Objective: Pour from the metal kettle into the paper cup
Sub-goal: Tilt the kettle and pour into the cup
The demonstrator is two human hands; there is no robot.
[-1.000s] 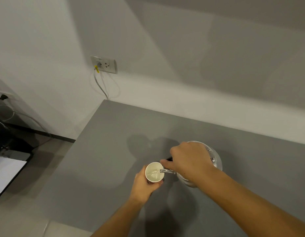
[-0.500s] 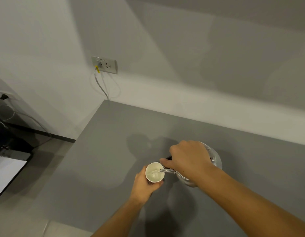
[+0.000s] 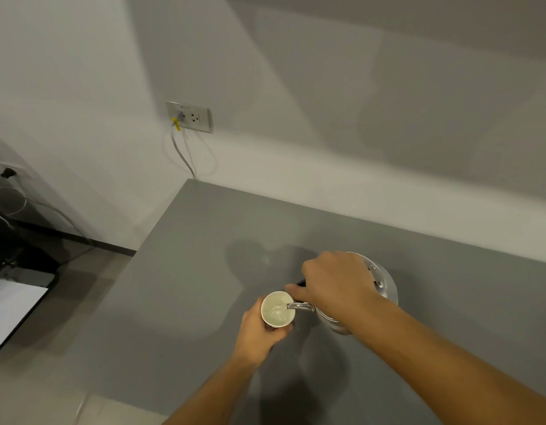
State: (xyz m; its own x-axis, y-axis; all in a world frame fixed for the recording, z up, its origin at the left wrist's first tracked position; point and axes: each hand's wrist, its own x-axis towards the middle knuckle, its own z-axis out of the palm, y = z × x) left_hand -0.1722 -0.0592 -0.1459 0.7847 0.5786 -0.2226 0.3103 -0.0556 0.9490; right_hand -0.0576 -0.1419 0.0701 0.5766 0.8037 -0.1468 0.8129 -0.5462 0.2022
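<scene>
Just left of the right hand, which grips the metal kettle by its handle, the spout reaches sideways over the paper cup; the left hand wraps the cup from below, above the bench.

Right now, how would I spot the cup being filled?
Find the grey tabletop below the white wall. Near its front, the left hand grips a small white paper cup, with the shiny metal kettle's spout over its rim. It's the only open round container.

Perhaps tiny print on the wall socket, unreadable.
</scene>
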